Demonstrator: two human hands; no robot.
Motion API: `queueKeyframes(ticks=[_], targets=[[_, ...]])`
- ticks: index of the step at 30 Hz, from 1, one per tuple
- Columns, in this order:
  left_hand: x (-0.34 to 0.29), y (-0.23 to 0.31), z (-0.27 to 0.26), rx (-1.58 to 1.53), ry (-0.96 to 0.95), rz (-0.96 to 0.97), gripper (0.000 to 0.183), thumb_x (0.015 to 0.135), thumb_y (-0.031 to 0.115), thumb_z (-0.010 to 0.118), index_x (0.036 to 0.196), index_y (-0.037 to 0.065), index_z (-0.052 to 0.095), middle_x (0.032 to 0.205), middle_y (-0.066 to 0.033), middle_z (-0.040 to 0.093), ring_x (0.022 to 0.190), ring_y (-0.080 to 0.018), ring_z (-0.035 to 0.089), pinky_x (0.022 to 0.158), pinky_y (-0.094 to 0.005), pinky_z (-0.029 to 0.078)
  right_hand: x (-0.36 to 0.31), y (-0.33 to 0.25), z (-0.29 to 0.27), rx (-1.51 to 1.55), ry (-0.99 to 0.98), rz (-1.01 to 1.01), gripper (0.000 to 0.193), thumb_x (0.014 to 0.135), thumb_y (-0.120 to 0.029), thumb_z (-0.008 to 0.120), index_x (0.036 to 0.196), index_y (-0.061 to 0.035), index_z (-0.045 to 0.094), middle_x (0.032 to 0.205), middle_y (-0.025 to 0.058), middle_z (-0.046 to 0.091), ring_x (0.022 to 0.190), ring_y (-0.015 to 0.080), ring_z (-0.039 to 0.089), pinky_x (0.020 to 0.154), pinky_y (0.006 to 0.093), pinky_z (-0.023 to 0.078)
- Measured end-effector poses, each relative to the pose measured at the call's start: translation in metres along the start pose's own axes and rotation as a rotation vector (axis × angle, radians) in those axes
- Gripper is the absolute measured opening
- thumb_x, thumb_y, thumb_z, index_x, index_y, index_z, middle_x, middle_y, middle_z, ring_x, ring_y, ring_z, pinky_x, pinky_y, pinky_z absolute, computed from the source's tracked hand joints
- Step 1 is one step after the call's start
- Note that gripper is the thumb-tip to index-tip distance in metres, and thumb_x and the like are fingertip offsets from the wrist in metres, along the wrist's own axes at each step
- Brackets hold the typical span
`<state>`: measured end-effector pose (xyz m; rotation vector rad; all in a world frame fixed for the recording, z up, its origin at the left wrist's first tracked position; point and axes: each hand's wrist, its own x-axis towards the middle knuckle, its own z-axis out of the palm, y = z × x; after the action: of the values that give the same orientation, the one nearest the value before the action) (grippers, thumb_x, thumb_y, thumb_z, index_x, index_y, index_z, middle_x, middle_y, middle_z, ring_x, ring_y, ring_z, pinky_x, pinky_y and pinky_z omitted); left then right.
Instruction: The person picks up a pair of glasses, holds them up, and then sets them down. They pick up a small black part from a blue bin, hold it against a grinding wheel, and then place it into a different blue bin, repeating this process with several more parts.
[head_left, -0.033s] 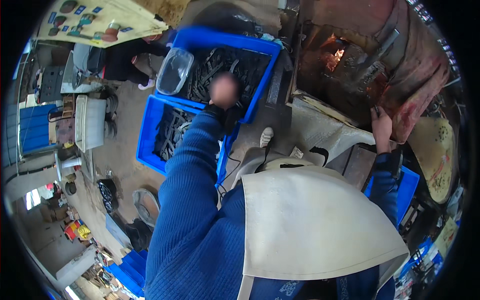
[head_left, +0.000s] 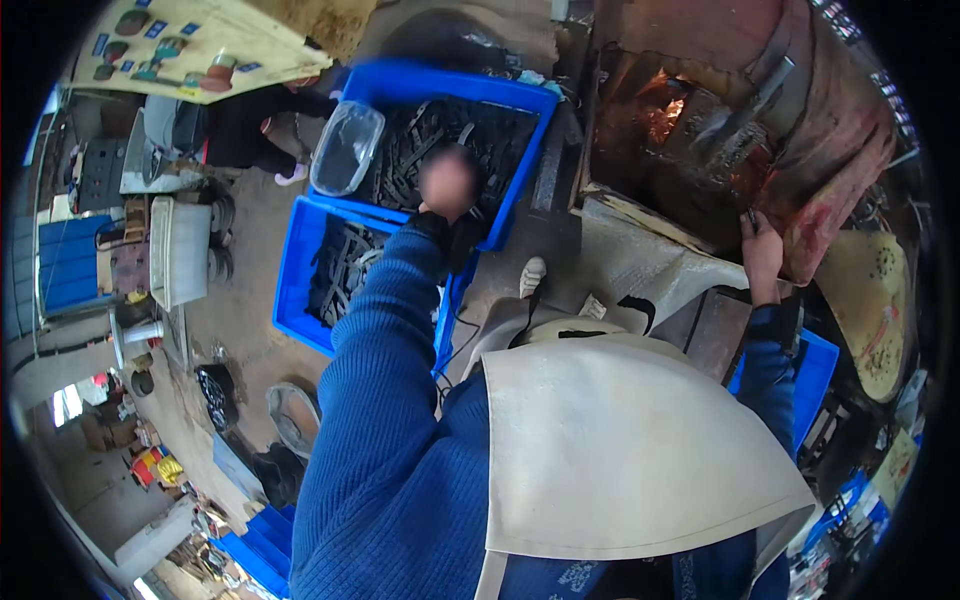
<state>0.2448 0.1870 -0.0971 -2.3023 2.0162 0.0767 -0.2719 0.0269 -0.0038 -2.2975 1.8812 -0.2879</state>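
1. Brown workshop floor (head_left: 245, 300) spreads out to the left of the reach, under a large blue crate (head_left: 525, 170) and a smaller blue crate (head_left: 293, 270).
2. Dark strips (head_left: 405, 150) fill the large crate, lying around and beneath the left hand (head_left: 448, 185). That hand is blurred, so I cannot tell whether its fingers are apart, together or clamped on a strip.
3. Each strip looks thin, stiff and fairly light, likely metal with a sooty, perhaps slippery face. They lie tangled, so pinching one near a free end and drawing it out lengthwise seems best; edges may be sharp.
4. Just left of that hand, a clear plastic tub (head_left: 346, 150) sits at the crate's side; nearer the body, the smaller crate holds similar pieces.
5. Well to the right, the right hand (head_left: 763, 255) is closed on a slim dark piece (head_left: 751, 215), probably rigid and best held by its near end.
6. Beyond that grip, flames (head_left: 667, 108) glow inside a dark hearth, with reddish sheeting (head_left: 845, 190) to the right.
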Motion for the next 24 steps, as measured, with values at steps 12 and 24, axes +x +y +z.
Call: queueKeyframes(ticks=[12,24], targets=[[-0.017,-0.006,-0.040,-0.479,0.087,-0.082,0.018,0.081,0.013,0.065,0.098,0.009,0.064,0.097,-0.0123,0.064,0.090,-0.0312,0.064,0.075,-0.0431,0.051,-0.010,-0.013,-0.006,0.035,0.010,0.109,0.032,0.094,-0.032,0.056,0.107,-0.0037,0.064,0.091,0.0254,0.065,0.088,0.0435,0.062,0.074,0.0474,0.049],[-0.005,0.189,-0.222,-1.532,0.192,0.054,0.034,0.094,0.025,0.061,0.114,-0.002,0.060,0.096,-0.0093,0.066,0.085,-0.0176,0.063,0.077,-0.0273,0.050,-0.005,-0.193,-0.060,0.811,0.019,-0.587,0.033,0.089,-0.017,0.062,0.117,0.0008,0.060,0.110,0.0218,0.063,0.098,0.0357,0.063,0.083,0.0386,0.050]])
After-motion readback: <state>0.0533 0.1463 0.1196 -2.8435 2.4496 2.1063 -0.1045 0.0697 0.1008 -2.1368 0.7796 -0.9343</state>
